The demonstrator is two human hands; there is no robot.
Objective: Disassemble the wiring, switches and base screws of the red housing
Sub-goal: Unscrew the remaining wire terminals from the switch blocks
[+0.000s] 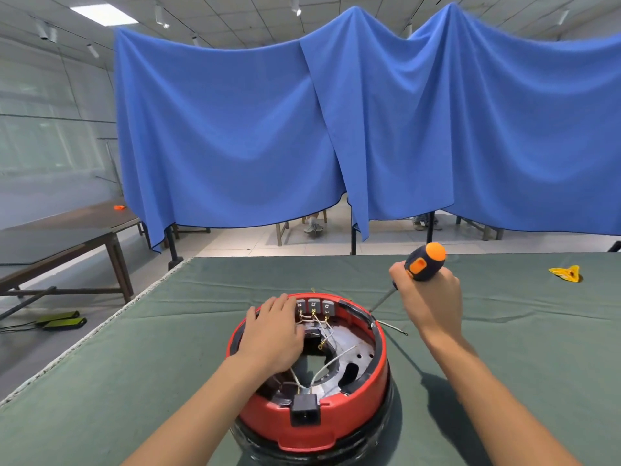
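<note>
Your left hand [272, 334] is covering the far-left part of the red housing [309, 422], hiding the rim and whatever sits beneath the palm; its fingers are lying straight and flat, gripping nothing. The housing is sitting near the desk's [134, 381] near edge, about midway along it, with its bottom cut off by the frame. Inside it, pale wires [331, 361] are running from 3 switches [313, 306] on the far wall down to a black socket [304, 410] on the near wall; where they are ending under your hand is hard to make out. Your right hand [431, 297] is curling its fingers around the screwdriver [424, 262], gripping the black and orange handle, its shaft slanting down toward the housing's far-right rim. The tip is too thin to place exactly. A yellow scrap [568, 273] is lying toward the desk's far-right corner.
</note>
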